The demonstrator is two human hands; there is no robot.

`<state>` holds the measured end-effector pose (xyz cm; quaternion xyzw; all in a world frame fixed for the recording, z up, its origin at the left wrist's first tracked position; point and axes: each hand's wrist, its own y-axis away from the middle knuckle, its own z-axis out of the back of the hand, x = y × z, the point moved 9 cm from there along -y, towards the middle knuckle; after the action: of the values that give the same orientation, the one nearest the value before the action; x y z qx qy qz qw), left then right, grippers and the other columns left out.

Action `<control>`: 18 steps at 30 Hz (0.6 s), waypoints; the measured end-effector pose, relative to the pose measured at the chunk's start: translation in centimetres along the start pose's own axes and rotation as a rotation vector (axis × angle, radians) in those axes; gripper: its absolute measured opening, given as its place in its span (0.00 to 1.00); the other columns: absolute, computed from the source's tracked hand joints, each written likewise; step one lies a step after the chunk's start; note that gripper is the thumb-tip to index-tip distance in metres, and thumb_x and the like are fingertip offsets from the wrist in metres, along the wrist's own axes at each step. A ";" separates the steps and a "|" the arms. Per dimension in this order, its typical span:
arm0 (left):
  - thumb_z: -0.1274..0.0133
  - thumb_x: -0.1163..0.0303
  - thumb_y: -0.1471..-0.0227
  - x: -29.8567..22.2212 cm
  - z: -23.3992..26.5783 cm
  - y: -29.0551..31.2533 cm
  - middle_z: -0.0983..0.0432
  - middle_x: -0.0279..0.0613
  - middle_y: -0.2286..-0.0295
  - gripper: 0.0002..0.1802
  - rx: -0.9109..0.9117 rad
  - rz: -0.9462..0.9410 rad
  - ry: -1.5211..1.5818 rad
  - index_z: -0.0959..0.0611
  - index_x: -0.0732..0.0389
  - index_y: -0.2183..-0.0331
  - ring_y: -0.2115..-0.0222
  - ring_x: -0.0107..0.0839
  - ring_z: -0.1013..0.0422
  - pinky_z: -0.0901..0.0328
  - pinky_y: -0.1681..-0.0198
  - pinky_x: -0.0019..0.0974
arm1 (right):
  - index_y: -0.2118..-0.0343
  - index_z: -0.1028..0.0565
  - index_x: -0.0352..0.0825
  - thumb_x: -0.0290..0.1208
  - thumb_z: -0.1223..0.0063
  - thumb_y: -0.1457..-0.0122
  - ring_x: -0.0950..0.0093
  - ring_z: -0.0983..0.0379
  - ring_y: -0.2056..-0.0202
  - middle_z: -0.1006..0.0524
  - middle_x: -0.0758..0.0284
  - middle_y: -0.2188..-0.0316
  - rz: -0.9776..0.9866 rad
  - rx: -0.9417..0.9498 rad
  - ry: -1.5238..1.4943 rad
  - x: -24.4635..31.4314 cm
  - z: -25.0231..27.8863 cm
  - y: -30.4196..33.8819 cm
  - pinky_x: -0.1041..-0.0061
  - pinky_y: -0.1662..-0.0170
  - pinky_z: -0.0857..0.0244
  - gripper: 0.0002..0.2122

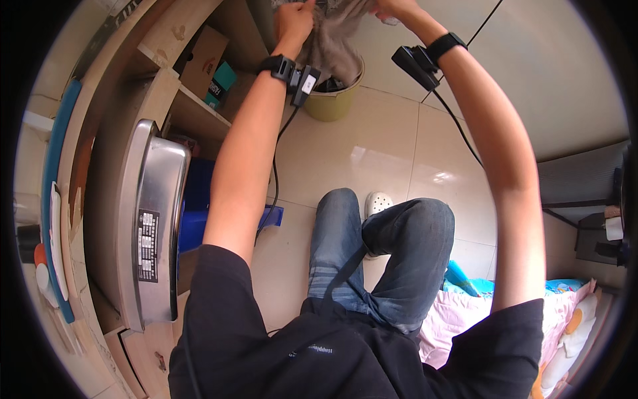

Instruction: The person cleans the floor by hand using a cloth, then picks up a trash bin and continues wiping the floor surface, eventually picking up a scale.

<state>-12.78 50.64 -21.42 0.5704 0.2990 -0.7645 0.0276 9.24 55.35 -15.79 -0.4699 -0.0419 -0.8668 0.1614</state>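
Note:
A greyish-brown cloth (337, 48) hangs in folds between my hands at the top edge of the head view. My left hand (294, 26) is closed on its left side. My right hand (395, 8), partly cut off by the picture's edge, has its fingers closed at the cloth's upper right. The cloth's lower part droops into a yellow-green bucket (325, 108) on the floor. Something dark (330, 84) shows inside the bucket, under the cloth. Each wrist wears a black strap with a small black device and a cable.
On my left stands a wooden shelf unit (159, 93) with a brown box (201, 64) and a teal box (220, 84). A metal appliance (163, 219) and a blue plastic bin (196, 223) are nearer. Pink bedding (448, 326) lies at lower right.

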 end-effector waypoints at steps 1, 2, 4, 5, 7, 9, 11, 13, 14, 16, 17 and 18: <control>0.46 0.54 0.43 -1.2 -0.8 0.0 0.26 0.38 0.84 0.25 0.011 -0.013 0.019 0.20 0.66 0.80 0.83 0.27 0.29 0.35 0.76 0.34 | 0.68 0.22 0.28 0.37 0.52 0.38 0.69 0.24 0.77 0.21 0.59 0.79 0.026 -0.205 -0.052 1.4 3.5 1.5 0.68 0.74 0.32 0.15; 0.47 0.54 0.43 -2.8 -1.3 0.1 0.26 0.38 0.84 0.25 0.010 -0.079 -0.054 0.20 0.66 0.80 0.80 0.26 0.28 0.35 0.74 0.34 | 0.69 0.22 0.26 0.37 0.52 0.39 0.68 0.24 0.75 0.21 0.58 0.78 0.576 -0.470 0.229 3.1 4.9 1.4 0.66 0.70 0.32 0.15; 0.48 0.54 0.42 -4.6 -3.0 1.7 0.25 0.39 0.83 0.25 0.035 -0.118 -0.112 0.20 0.66 0.80 0.78 0.26 0.27 0.35 0.72 0.34 | 0.69 0.22 0.25 0.36 0.51 0.39 0.68 0.23 0.74 0.22 0.57 0.79 0.457 -0.292 0.343 0.5 6.6 0.6 0.65 0.68 0.32 0.16; 0.50 0.56 0.41 -5.9 -3.1 2.0 0.25 0.47 0.80 0.23 0.045 -0.102 -0.213 0.20 0.67 0.75 0.77 0.34 0.27 0.36 0.71 0.38 | 0.70 0.23 0.25 0.36 0.50 0.40 0.67 0.23 0.73 0.23 0.57 0.79 0.354 -0.108 0.421 -0.4 6.0 0.4 0.64 0.66 0.32 0.16; 0.55 0.56 0.39 -7.5 -2.1 3.3 0.24 0.56 0.77 0.23 0.016 -0.246 -0.365 0.21 0.70 0.66 0.77 0.46 0.26 0.35 0.70 0.44 | 0.67 0.22 0.29 0.41 0.52 0.38 0.69 0.23 0.71 0.21 0.59 0.76 0.134 -0.169 0.320 -1.6 8.0 2.5 0.67 0.67 0.31 0.17; 0.49 0.54 0.41 -8.3 0.8 3.9 0.27 0.37 0.81 0.24 -0.116 -0.554 -0.251 0.21 0.66 0.78 0.76 0.21 0.32 0.38 0.70 0.32 | 0.61 0.23 0.34 0.46 0.55 0.36 0.71 0.22 0.68 0.20 0.63 0.71 0.073 -0.186 -0.287 -2.5 11.3 6.5 0.69 0.66 0.29 0.18; 0.52 0.55 0.39 -6.6 -0.2 6.4 0.35 0.33 0.81 0.24 0.011 -0.365 -0.124 0.27 0.67 0.76 0.77 0.20 0.41 0.42 0.71 0.30 | 0.59 0.25 0.37 0.48 0.59 0.34 0.74 0.22 0.71 0.21 0.69 0.71 0.024 -0.261 -0.342 -6.4 14.9 12.1 0.72 0.68 0.28 0.18; 0.53 0.56 0.39 -6.3 -3.3 9.1 0.39 0.31 0.81 0.23 0.130 -0.259 -0.029 0.29 0.66 0.76 0.76 0.20 0.45 0.43 0.71 0.29 | 0.51 0.28 0.35 0.49 0.53 0.38 0.64 0.24 0.57 0.22 0.59 0.59 -0.061 -0.468 -0.383 -13.0 20.9 18.7 0.64 0.55 0.30 0.22; 0.54 0.57 0.38 -5.5 -4.4 10.0 0.43 0.29 0.81 0.22 0.217 -0.155 -0.010 0.32 0.65 0.76 0.76 0.21 0.48 0.45 0.72 0.28 | 0.55 0.26 0.31 0.45 0.54 0.36 0.68 0.23 0.66 0.22 0.60 0.66 -0.034 -0.665 -0.395 -14.1 21.9 22.0 0.68 0.61 0.28 0.20; 0.54 0.58 0.37 -4.9 -8.5 13.2 0.44 0.27 0.81 0.22 0.350 -0.125 0.037 0.33 0.65 0.76 0.76 0.20 0.48 0.46 0.71 0.27 | 0.63 0.23 0.28 0.40 0.57 0.34 0.74 0.23 0.75 0.22 0.64 0.74 -0.050 -0.977 -0.347 -17.8 23.1 29.4 0.74 0.70 0.28 0.18; 0.54 0.58 0.37 -4.5 -11.1 14.8 0.45 0.26 0.80 0.22 0.451 -0.100 0.067 0.33 0.64 0.76 0.76 0.20 0.48 0.46 0.71 0.26 | 0.66 0.23 0.28 0.38 0.59 0.33 0.75 0.24 0.75 0.22 0.66 0.76 -0.085 -1.091 -0.301 -20.0 23.3 33.0 0.75 0.73 0.29 0.17; 0.54 0.58 0.38 -3.6 -13.8 16.5 0.44 0.25 0.79 0.21 0.572 -0.097 0.117 0.33 0.64 0.76 0.75 0.19 0.48 0.46 0.71 0.26 | 0.69 0.24 0.28 0.39 0.59 0.33 0.77 0.26 0.77 0.24 0.67 0.78 -0.104 -1.153 -0.254 -21.7 22.9 35.8 0.77 0.73 0.29 0.18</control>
<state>6.62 42.80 -27.54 0.5831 0.0992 -0.7841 -0.1881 49.97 31.92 -23.92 -0.5790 0.3941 -0.6934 -0.1690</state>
